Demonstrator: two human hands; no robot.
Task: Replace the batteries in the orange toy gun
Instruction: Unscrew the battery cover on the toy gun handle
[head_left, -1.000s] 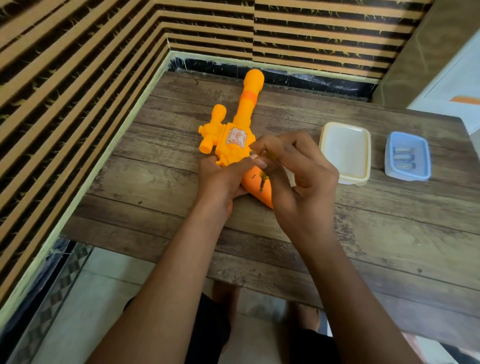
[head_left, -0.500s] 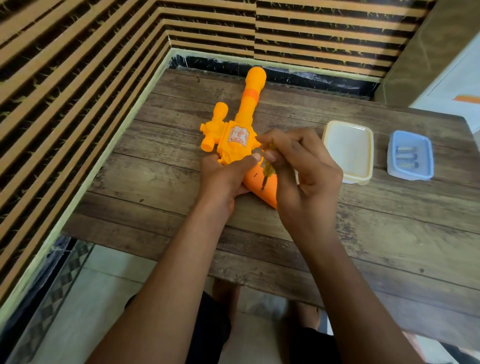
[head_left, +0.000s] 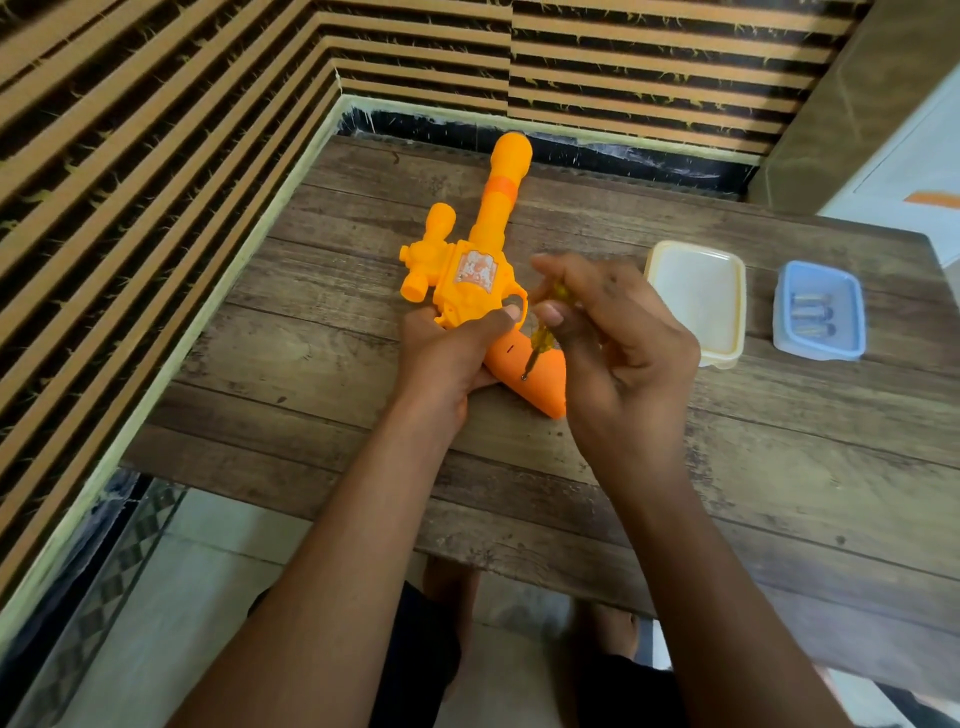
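On the right side of the wooden worktop (head_left: 779, 493) stand two small rectangular tubs, near each other but apart. Farthest right is the blue tub (head_left: 852, 306), which is open and holds a few cylindrical batteries (head_left: 810, 314) lying side by side; their exact number is hard to tell. Left of it sits the cream tub (head_left: 696, 249), whose pale top gives no view of any contents.

Near the middle of the worktop lies the orange toy gun (head_left: 478, 270), flat on its side, with its long barrel pointing away toward the striped wall (head_left: 649, 67) and its darker orange grip angled back toward the person.

The left hand (head_left: 447, 358) grips the toy where the body meets the grip, with the fingers wrapped under it and the thumb laid across the top beside the trigger guard. The right hand (head_left: 623, 348) hovers just right of the grip, its fingers curled, pinching a small screwdriver (head_left: 543, 338) with a yellowish translucent handle between thumb and fingertips. The metal shaft slants down and left, and its tip meets the face of the grip at a small dark spot, probably a screw. Both forearms reach in from the near edge of the worktop.
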